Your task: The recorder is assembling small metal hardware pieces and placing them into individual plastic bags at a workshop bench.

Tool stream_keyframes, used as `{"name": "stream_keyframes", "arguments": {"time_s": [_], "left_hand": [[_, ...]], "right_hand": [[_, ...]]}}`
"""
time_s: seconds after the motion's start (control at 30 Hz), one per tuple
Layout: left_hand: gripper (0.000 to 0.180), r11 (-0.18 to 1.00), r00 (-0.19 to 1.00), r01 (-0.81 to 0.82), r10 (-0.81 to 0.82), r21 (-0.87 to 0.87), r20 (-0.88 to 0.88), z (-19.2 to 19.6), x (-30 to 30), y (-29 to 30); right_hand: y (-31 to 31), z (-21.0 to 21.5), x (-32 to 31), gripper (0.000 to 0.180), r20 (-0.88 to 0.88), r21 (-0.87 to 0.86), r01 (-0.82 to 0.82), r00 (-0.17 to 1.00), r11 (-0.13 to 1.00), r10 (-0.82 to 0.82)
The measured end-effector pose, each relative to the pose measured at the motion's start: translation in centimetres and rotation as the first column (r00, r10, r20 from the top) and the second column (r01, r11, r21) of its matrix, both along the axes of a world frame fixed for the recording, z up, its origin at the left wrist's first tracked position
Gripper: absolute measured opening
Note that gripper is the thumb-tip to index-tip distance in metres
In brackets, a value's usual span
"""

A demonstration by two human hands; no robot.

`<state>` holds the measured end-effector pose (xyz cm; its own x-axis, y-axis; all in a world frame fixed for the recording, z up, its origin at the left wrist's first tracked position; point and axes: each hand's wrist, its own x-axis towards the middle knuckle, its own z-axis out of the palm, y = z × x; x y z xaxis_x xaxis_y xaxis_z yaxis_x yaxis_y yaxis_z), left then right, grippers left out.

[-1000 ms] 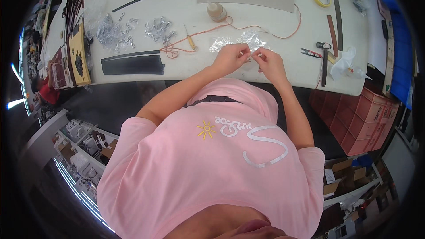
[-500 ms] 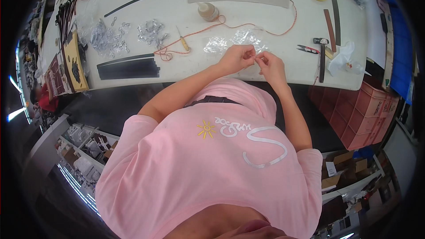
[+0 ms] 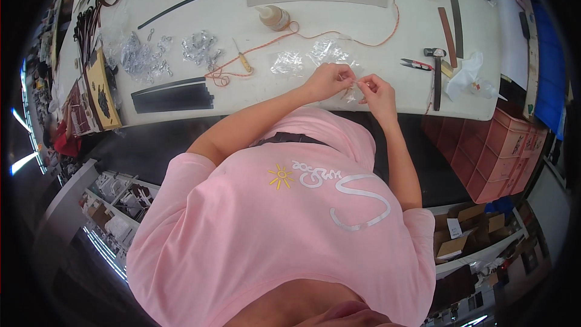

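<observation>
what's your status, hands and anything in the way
Left hand, right hand: fingertips pinched, close together. Clear packet apparently held between them, contents unclear. Shiny plastic just beyond.

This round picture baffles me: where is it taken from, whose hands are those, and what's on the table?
There is no machine here, just a person's bare hands. The picture comes from a wide fisheye camera worn on that person's head, looking down, so straight edges bend. The left hand and right hand are close together, fingertips pinched; anything held is too small to make out. On the white table are a squeeze bottle, orange cord, a yellow-handled awl, silvery metal clasps and black strips, with red-handled snips and a hammer to the right.
</observation>
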<state>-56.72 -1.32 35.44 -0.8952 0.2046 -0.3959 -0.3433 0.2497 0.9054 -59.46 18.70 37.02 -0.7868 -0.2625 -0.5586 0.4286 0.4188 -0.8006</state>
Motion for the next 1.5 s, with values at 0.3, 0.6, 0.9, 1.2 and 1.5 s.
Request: {"name": "stream_keyframes", "arguments": {"time_s": [0.3,0.6,0.9,1.2,1.5], "left_hand": [[0.021,0.839,0.929,-0.205,0.004,-0.504,-0.370,0.1,-5.2,-3.8],[0.016,0.979,0.986,-0.091,0.064,-0.180,-0.152,0.8,-9.7,-3.1],[0.021,0.708,0.883,-0.445,0.246,0.549,0.399,9.1,-5.7,-7.7],[0.019,0.797,0.930,-0.366,0.307,0.481,0.200,13.5,0.2,-11.0],[0.014,0.958,0.902,-0.229,0.276,0.173,-0.333,16.7,6.2,-15.6]], "right_hand": [[7.6,-3.2,-4.7,0.027,-0.143,0.401,0.157,0.984,0.902,-0.108],[8.3,-4.0,-3.6,0.030,-0.039,0.244,0.121,0.993,0.962,-0.115],[4.6,2.8,-3.9,0.024,0.033,-0.124,0.439,0.898,0.890,-0.438],[-8.3,14.3,-1.9,0.028,0.083,-0.391,0.075,0.995,0.917,-0.046],[-15.1,15.4,1.4,0.018,-0.005,-0.275,-0.267,0.961,0.924,0.276]]}}
